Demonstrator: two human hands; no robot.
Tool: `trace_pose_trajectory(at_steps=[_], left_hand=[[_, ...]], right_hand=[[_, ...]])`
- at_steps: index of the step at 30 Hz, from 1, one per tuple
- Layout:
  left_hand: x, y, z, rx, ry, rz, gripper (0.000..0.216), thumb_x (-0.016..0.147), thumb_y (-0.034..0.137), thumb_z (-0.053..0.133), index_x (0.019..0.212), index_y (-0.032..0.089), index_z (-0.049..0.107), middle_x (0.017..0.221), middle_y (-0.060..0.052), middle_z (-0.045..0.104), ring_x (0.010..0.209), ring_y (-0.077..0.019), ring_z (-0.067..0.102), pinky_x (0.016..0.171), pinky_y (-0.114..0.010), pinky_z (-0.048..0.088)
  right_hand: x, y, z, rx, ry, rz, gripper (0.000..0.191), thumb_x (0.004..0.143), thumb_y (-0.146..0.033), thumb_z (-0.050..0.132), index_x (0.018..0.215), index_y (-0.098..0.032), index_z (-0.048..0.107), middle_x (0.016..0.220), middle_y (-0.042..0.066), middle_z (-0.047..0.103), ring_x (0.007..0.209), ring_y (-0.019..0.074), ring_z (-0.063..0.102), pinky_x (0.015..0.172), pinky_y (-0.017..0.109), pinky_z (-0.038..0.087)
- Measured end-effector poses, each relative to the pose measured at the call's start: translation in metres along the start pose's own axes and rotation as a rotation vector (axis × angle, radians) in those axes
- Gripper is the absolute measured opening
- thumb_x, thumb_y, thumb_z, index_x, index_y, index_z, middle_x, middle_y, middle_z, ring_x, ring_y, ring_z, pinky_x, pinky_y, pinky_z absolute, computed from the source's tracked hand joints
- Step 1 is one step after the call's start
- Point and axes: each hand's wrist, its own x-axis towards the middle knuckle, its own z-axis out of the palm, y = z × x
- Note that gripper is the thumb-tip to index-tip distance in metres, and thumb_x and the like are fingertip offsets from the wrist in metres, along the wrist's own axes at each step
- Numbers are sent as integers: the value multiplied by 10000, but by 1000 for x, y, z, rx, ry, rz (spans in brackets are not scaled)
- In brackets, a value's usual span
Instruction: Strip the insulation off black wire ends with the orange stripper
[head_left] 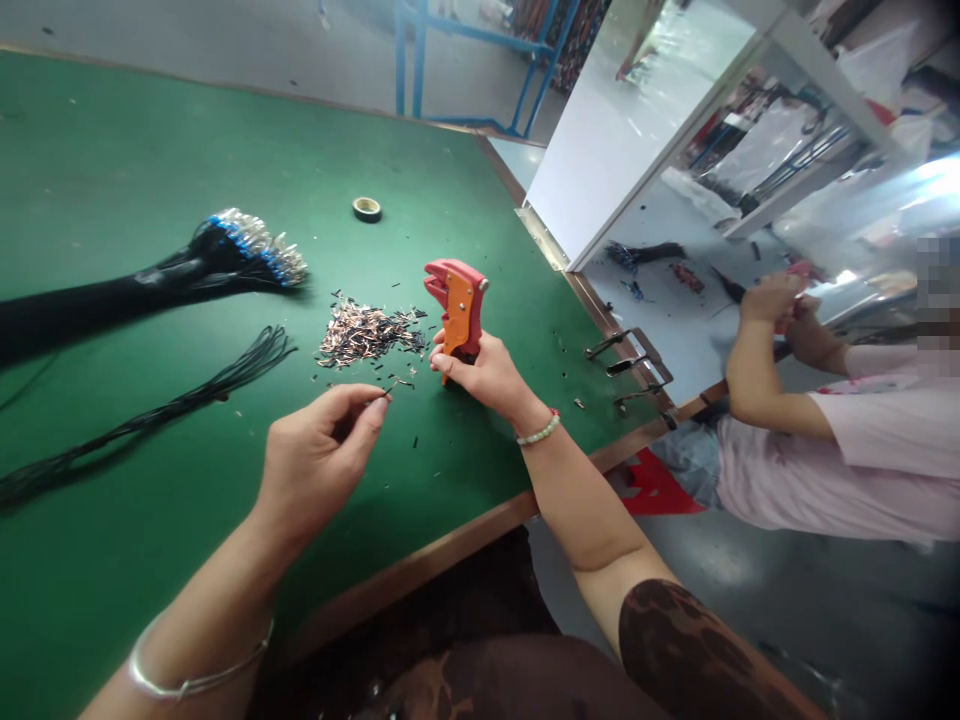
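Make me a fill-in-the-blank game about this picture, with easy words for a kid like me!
The tool in the right hand is red and ____.
The table has a ____ top.
The bead bracelet is on the ____ arm.
The other person's shirt is ____.

Missing words: orange; green; right; pink.
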Motion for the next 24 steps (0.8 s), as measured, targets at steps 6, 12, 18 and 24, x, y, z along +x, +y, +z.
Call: trace_pose_trajectory(at_steps=[6, 12, 18, 24], left_hand=[[-2, 12, 0, -109, 34, -94, 185, 910, 355, 626, 861, 204, 721, 541, 55, 608, 440, -91, 499, 475, -226, 409], [-3, 14, 1, -172, 83, -145, 189, 899, 358, 626, 871, 201, 727, 522, 63, 593, 422, -79, 492, 463, -206, 400], [-6, 15, -1, -118, 62, -109, 201, 889, 350, 610, 815, 205, 726, 534, 48, 630, 440, -91, 532, 497, -220, 429], [-6, 18, -2, -113, 60, -67, 214, 877, 330, 602, 736, 205, 705, 535, 51, 643, 432, -80, 507, 492, -215, 410]], right_hand=[[-22, -7, 29, 362, -323, 62, 390, 826, -415, 835, 1039, -170, 619, 938, 47, 686, 839, 184, 708, 776, 345, 628], [-32, -6, 41, 362, -362, -19, 395, 872, -441, 809, 1085, -159, 632, 992, 73, 694, 859, 185, 692, 769, 340, 629], [-36, 4, 48, 123, -319, -189, 402, 846, -482, 826, 1016, -159, 657, 951, 65, 690, 842, 189, 660, 837, 352, 604], [-39, 5, 47, 2, -302, -304, 328, 923, -446, 736, 1061, -160, 656, 941, 75, 690, 835, 196, 656, 853, 364, 594]])
